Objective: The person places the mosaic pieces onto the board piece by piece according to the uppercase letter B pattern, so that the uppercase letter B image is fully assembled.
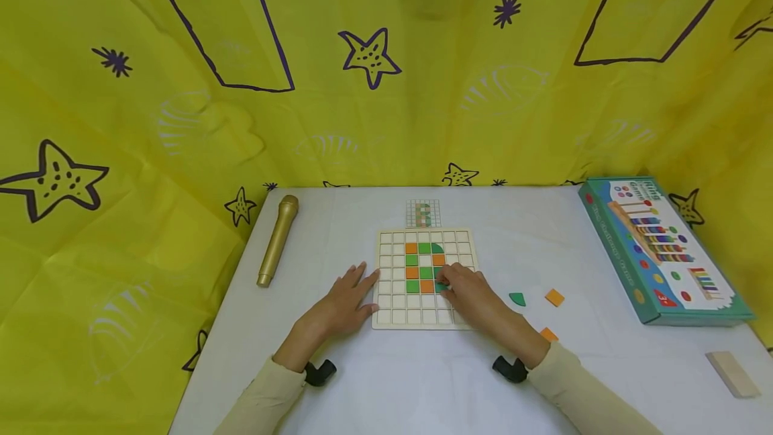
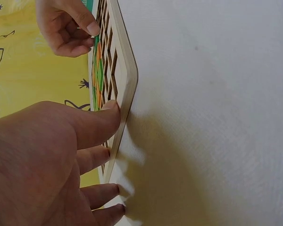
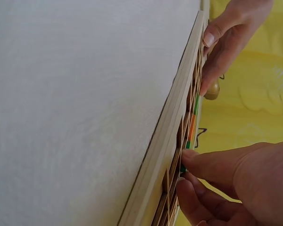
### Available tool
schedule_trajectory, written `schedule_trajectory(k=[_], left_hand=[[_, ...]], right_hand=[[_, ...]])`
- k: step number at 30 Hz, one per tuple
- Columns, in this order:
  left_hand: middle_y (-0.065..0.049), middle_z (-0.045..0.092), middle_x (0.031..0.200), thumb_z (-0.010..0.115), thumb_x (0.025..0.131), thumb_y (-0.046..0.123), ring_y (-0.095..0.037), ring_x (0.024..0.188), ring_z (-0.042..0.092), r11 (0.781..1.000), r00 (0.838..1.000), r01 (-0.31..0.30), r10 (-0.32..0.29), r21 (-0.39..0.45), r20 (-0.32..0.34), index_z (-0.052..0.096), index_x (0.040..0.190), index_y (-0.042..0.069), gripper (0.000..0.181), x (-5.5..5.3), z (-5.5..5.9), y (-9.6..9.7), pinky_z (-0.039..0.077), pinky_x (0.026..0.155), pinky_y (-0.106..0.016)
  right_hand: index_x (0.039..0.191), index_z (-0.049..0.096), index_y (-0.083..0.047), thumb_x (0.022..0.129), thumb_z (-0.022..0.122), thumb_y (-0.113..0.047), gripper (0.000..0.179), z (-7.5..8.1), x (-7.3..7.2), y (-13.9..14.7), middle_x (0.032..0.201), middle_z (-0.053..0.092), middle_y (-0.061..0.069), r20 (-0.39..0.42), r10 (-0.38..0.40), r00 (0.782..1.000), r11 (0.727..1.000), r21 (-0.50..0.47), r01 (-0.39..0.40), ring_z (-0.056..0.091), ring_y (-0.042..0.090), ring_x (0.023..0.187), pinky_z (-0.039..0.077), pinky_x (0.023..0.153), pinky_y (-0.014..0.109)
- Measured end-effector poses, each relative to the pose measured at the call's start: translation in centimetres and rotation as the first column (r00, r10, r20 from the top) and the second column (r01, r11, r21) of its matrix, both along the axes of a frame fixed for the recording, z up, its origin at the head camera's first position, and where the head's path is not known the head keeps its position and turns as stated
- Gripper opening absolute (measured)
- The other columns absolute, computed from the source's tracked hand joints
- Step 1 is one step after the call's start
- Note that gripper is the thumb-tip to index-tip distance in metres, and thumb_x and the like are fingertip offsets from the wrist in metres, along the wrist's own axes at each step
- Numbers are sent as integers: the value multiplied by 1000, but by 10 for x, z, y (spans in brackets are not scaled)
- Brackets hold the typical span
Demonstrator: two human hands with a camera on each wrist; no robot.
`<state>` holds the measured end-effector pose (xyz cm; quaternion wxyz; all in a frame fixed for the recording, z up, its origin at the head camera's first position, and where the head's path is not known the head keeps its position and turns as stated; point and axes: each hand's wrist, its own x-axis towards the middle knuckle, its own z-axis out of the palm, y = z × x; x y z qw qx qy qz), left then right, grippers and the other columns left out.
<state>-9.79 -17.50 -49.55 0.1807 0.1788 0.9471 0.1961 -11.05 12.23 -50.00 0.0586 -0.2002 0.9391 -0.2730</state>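
Note:
A wooden grid board (image 1: 386, 304) lies on the table with green and orange tiles (image 1: 425, 272) set in its middle cells. My left hand (image 1: 345, 297) rests against its left edge, thumb on the rim and fingers extended, as the left wrist view shows. Over the pattern's lower right, my right hand (image 1: 474, 293) pinches a small dark green piece (image 3: 183, 168) between thumb and forefinger, at a cell of the grid. The fingers hide most of that piece, so its full shape cannot be told. Behind the board lies a small pattern card (image 1: 412, 220) with a similar coloured design.
Right of the board lie a green quarter-round piece (image 1: 517, 299), an orange square (image 1: 554, 297) and another orange piece (image 1: 548, 334) partly behind the right forearm. A boxed game (image 1: 670, 254) and a wooden block (image 1: 733, 374) are farther right. A gold microphone (image 1: 278, 240) lies left.

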Motion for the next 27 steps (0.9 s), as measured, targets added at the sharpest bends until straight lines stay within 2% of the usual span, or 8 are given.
schedule_trajectory(k=[6, 10, 15, 20, 24, 27], left_hand=[[-22, 18, 174, 60, 108, 35, -42, 162, 14, 1000, 1000, -3, 3, -7, 7, 33, 166, 11, 69, -1, 1, 1, 19, 129, -63], [-22, 19, 174, 61, 108, 35, -43, 162, 15, 1000, 1000, -4, 4, -5, 7, 34, 166, 11, 69, -1, 0, 0, 19, 129, -63], [-22, 19, 174, 60, 108, 36, -43, 162, 14, 1000, 1000, -5, 5, 2, 5, 34, 166, 12, 69, -1, -1, 0, 19, 129, -63], [-22, 19, 174, 60, 108, 36, -43, 162, 14, 1000, 1000, -2, 2, -6, 3, 33, 166, 11, 68, -1, -1, -1, 19, 129, -63], [-22, 18, 174, 60, 108, 35, -42, 162, 14, 1000, 1000, -6, 6, -6, 14, 33, 166, 12, 68, -1, -2, -1, 19, 129, -62], [-21, 18, 175, 60, 108, 36, -41, 163, 13, 1000, 1000, -4, 4, -10, 14, 33, 167, 12, 69, -1, -2, -1, 19, 129, -61]], right_hand=[[108, 75, -10, 97, 75, -6, 11, 4, 1, 5, 110, 66, 2, 19, 18, 1000, 1000, -15, -18, 63, 21, 106, 39, 83, 34], [111, 76, -10, 98, 74, -10, 13, 10, 2, 20, 115, 65, 4, 31, 5, 1000, 1000, -17, -5, 64, 25, 107, 38, 81, 35], [122, 71, -6, 99, 73, -11, 24, 19, 3, 60, 125, 63, 14, 54, -94, 994, 996, -9, 94, 59, 35, 116, 46, 91, 50], [137, 59, 0, 100, 73, -13, 42, 21, 11, 109, 137, 52, 27, 111, -212, 971, 977, 11, 212, 49, 46, 123, 46, 102, 67], [140, 51, 7, 99, 71, -14, 50, 19, 19, 144, 139, 43, 37, 174, -291, 941, 957, 48, 287, 43, 54, 122, 43, 99, 73], [135, 50, 11, 100, 70, -14, 48, 13, 25, 162, 130, 44, 40, 196, -314, 929, 949, 76, 305, 47, 54, 114, 47, 92, 70]])
